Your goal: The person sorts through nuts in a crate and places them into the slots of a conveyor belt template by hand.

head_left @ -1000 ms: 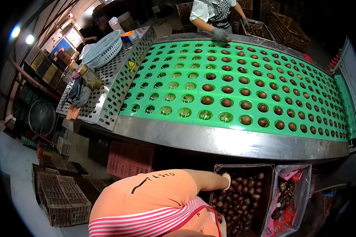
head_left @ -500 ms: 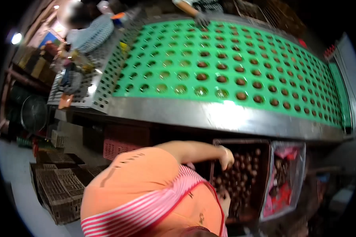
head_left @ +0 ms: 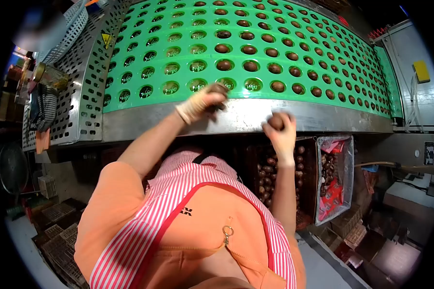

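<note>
My left hand [head_left: 201, 105], in a pale glove, is closed around dark brown eggs [head_left: 218, 91] at the near edge of the green tray belt [head_left: 236, 92]. How many eggs it holds is hard to tell, as the hand is slightly blurred. To the right, my right hand [head_left: 283, 137] grips a brown egg [head_left: 276, 121] over the metal rim [head_left: 248, 118]. In the belt's front row, some oval cups beside my left hand hold no egg; cups farther right each hold one. Below my right hand is a dark crate [head_left: 309, 192] of brown eggs.
A clear-lined bin [head_left: 348, 183] with eggs and red wrapping stands right of the crate. On the left, a perforated metal shelf [head_left: 89, 91] carries a jar [head_left: 53, 76] and a checked cloth [head_left: 44, 108]. Beyond it is a blue basket [head_left: 72, 31].
Both hands have come up from the egg crate to the belt's near edge, now holding eggs. The view has shifted, and the co-worker's gloved hand across the belt is out of sight.
</note>
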Available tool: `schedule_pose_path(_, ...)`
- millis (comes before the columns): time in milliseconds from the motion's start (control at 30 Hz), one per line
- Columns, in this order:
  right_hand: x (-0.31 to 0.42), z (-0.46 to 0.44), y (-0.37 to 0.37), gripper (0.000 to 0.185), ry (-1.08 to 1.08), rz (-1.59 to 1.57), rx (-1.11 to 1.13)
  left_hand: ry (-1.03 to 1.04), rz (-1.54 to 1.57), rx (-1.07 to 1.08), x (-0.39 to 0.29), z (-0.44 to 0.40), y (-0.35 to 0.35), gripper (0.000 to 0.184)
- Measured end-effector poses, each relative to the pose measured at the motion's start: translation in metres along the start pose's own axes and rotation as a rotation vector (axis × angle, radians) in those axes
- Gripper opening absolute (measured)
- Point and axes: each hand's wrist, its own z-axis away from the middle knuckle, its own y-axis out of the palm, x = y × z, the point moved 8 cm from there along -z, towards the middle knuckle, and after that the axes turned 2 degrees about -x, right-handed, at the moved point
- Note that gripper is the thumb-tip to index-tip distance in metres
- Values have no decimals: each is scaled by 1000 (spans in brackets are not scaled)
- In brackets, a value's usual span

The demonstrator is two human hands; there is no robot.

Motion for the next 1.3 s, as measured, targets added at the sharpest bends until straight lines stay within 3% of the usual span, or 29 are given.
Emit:
schedule_pose_path(33,32,-25,15,47,-129,162,-34,-190,164,-124,1,-1,-31,42)
schedule_pose_path(100,66,-64,58,46,-194,252,-11,-206,153,-236,12,-10,-75,40)
schedule_pose_path(167,61,-93,118,42,-199,397,114,-350,-48,-266,20,-11,-90,40)
schedule_pose_path(233,43,-106,167,44,-197,571,349,-289,-90,-142,18,-22,-95,36)
schedule_pose_path(300,39,-110,167,42,-94,643,424,-294,-305,-170,0,-26,-102,31)
schedule_pose_path(367,31,-119,148,41,-182,624,348,-51,-873,-139,-25,-48,-121,39)
schedule_pose_path(433,16,-128,136,44,-162,642,439,-30,-1318,-337,-56,-56,-131,48)
schedule_pose_path(500,-9,-131,137,49,-97,704,574,-187,-1411,-210,-38,-75,-150,56)
schedule_pose_path(567,1,-134,121,54,-45,599,524,-246,-1472,-150,-30,-87,-162,58)
schedule_pose_path(633,6,-143,105,54,-29,442,408,-49,-1315,-240,-42,-103,-172,46)
schedule_pose_path(700,-27,-151,97,48,486,27,277,139,-1144,-328,-55,-116,-184,36)
schedule_pose_path(733,-25,-158,107,44,519,-89,280,301,-1078,-401,-75,-117,-177,30)
schedule_pose_path(767,-22,-166,120,40,548,-203,284,250,-1108,-340,-78,-127,-172,27)
schedule_pose_path(800,-5,-176,140,35,411,-326,380,187,-1273,-251,-59,-139,-168,27)
schedule_pose_path(833,1,-190,159,34,282,-245,412,116,-1436,-163,-35,-149,-168,29)
schedule_pose_path(900,56,-218,192,37,-92,194,371,234,-1521,-213,-33,-143,-165,39)
schedule_pose_path(933,87,-227,212,39,-171,192,374,366,-1618,-322,-40,-134,-159,50)
schedule_pose_path(967,107,-236,239,38,-163,-57,438,494,-1664,-405,-59,-121,-152,46)
schedule_pose_path(1033,140,-257,287,41,-589,316,355,209,-1582,-303,-66,-123,-161,24)
schedule_pose_path(1133,90,-255,355,47,-646,511,553,131,-1520,-54,-32,-100,-145,21)
schedule_pose_path(1167,104,-255,362,46,-641,664,575,221,-1530,-4,-34,-92,-144,23)
schedule_pose_path(1300,127,-223,320,49,-643,474,394,392,-1512,40,-3,-89,-141,21)
